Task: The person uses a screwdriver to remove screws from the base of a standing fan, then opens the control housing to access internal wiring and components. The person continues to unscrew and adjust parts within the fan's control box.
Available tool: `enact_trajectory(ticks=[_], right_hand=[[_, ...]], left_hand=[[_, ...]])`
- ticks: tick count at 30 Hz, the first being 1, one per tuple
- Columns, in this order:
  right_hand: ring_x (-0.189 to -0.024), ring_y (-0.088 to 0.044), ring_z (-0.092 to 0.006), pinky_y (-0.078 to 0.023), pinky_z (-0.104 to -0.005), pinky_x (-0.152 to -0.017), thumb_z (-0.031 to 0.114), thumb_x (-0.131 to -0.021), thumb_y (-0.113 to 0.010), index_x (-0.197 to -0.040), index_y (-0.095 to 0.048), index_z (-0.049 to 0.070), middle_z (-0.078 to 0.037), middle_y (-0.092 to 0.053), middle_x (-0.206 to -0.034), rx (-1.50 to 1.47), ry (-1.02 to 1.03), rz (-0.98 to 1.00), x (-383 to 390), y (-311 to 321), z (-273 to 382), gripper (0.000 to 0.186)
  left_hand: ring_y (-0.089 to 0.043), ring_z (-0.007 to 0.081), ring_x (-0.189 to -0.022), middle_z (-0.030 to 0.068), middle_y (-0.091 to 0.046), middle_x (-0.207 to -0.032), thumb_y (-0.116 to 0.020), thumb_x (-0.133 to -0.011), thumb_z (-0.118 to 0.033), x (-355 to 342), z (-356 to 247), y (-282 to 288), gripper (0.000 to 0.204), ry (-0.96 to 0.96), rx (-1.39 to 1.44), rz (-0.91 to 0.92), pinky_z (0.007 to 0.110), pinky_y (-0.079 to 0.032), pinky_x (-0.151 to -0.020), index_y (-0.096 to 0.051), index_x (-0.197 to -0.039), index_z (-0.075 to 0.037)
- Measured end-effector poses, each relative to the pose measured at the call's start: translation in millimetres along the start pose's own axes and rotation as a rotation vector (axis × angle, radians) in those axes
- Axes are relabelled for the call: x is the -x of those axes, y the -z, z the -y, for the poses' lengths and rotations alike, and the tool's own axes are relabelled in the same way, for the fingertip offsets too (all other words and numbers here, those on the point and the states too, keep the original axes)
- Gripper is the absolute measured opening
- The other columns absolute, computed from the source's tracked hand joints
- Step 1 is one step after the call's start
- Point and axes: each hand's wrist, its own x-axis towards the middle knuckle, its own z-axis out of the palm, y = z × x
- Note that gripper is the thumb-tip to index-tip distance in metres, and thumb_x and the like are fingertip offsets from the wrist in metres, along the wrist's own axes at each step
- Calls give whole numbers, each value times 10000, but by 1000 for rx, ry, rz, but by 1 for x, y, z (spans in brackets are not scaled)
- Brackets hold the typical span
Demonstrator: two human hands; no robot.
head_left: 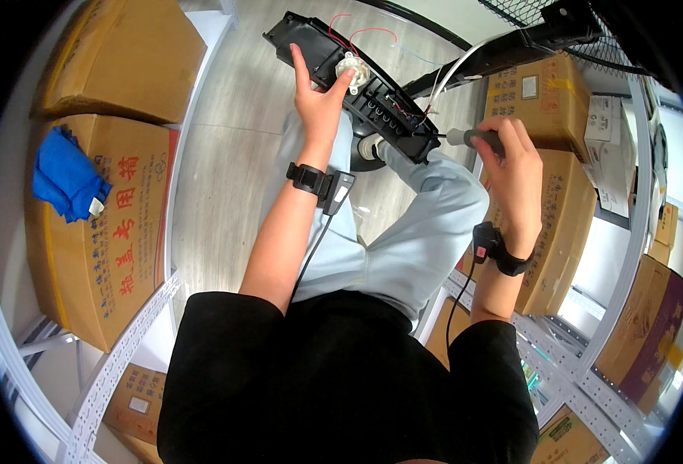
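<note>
A long black plastic panel [383, 108] lies at a slant above my knees, with a translucent fitting [353, 73], thin red wires and a white cable on it. My left hand [317, 103] grips its left part, forefinger stretched along the panel and thumb on the fitting. My right hand [512, 162] is closed round the grey handle of a screwdriver [463, 137], whose shaft points left at the panel's right end; whether the tip touches it I cannot tell.
Cardboard boxes [125, 54] stand on metal shelving [153, 314] along both sides, a blue cloth [71, 174] on one at left. A black metal beam [512, 42] and black mesh [612, 42] are at top right. My legs [426, 216] are bent over the wood-look floor [221, 155].
</note>
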Motion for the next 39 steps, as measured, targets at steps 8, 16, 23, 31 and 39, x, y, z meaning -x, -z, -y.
enact_trajectory(ticks=[8, 16, 23, 31, 39], right_hand=[[-851, -647, -310, -522, -383, -689, 127, -822, -725, -1045, -598, 52, -116, -627, -997, 172, -119, -172, 0, -11, -4, 267], [-869, -653, -272, -534, -386, -720, 95, -793, -743, -1113, -620, 98, -120, -580, -1012, -111, -45, -9, 4, 1, 5, 343], [-848, -650, -299, -521, -375, -713, 263, -811, -770, -1117, -615, 84, -139, -629, -952, -23, -199, -127, 3, -2, -2, 388], [-809, -663, -319, -510, -373, -675, 318, -856, -716, -1070, -604, 74, -135, -662, -897, -229, 4, 57, 6, 2, -11, 343], [-790, -654, -311, -513, -375, -693, 127, -860, -688, -1062, -608, 81, -120, -636, -1017, -18, -210, 22, 2, -2, -3, 222]], left_hand=[[-572, 166, -1083, 154, -497, -1355, -767, -791, -22, -4, 10, 3, 990, -63, -73, -21, 292, -499, -922, -141, -1552, -108], [-517, 191, -1167, 146, -459, -1372, -770, -791, -6, -1, 3, 1, 982, -17, -27, -14, 303, -458, -979, -155, -1551, -97], [-522, 190, -1161, 151, -456, -1374, -770, -787, 1, -1, 5, 2, 986, -18, -10, -8, 304, -465, -972, -154, -1551, -98], [-525, 194, -1159, 160, -451, -1377, -769, -788, 0, 0, -2, -1, 979, -6, 5, -6, 306, -465, -971, -161, -1549, -93], [-517, 194, -1170, 153, -439, -1396, -777, -785, -20, 1, -5, -1, 983, 8, -7, 0, 303, -453, -983, -162, -1549, -89]])
